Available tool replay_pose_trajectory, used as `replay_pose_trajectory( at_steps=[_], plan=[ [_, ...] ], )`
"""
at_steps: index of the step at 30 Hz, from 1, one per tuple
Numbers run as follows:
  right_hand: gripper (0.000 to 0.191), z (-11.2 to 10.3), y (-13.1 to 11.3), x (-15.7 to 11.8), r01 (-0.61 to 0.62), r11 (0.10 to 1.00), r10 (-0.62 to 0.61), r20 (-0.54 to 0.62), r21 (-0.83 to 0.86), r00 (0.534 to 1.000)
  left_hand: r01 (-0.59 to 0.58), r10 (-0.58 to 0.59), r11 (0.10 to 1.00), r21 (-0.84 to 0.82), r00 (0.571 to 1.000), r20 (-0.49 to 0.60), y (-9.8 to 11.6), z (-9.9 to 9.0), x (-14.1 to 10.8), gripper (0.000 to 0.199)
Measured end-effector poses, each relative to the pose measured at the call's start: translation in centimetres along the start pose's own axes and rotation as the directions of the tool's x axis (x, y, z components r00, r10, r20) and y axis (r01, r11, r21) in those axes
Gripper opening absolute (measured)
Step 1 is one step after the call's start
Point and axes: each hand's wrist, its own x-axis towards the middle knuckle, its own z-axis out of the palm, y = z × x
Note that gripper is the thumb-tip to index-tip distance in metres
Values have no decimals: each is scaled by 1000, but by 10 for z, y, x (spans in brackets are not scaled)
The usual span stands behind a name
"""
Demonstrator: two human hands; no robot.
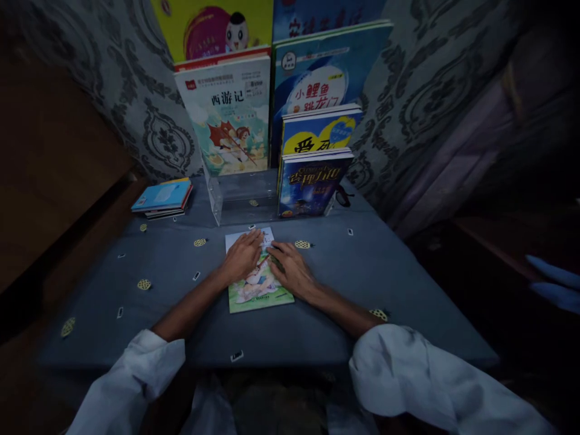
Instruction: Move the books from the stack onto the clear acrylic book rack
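- Background: a patterned backdrop (165,136) behind a table (181,338) spread with a dark cloth; in this low light, I could misjudge an edge.
- Far left: a stack of books (163,198), edges uneven; a wide sweep of my left arm could skew it.
- Left of centre: a transparent stand (216,202) bearing tiered books; a forward shove could jolt it.
- Left hand (244,254): flat on the cover's upper part, fingers nearly straight and close together, gripping nothing I can see; uneven pressure could crease the cover.
- Centre: the thin book (258,293), face up on the cloth just before the stand, beneath both hands; opposed pushes could twist it.
- Right hand (292,269): over the right side, fingers loosely bent and slightly parted; I cannot tell whether a fingertip hooks the edge. A careless drag could bend a corner.
- Right of centre: a dark-blue book (315,190), foremost in its column; a knock could topple it.
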Motion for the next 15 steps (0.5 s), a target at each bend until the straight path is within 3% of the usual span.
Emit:
replay_pose_trajectory(
  at_steps=[6, 15],
  plan=[
    [35, -2, 0, 1, 7, 999, -7, -13, 33, 1000, -121, 122, 992, -43, 992, 28, -1, 7, 19, 48],
    [35, -3, 8, 6, -40, 986, 45, -29, 161, 999, -135, 134, 990, -52, 991, -10, -1, 8, 21, 48]
  ],
)
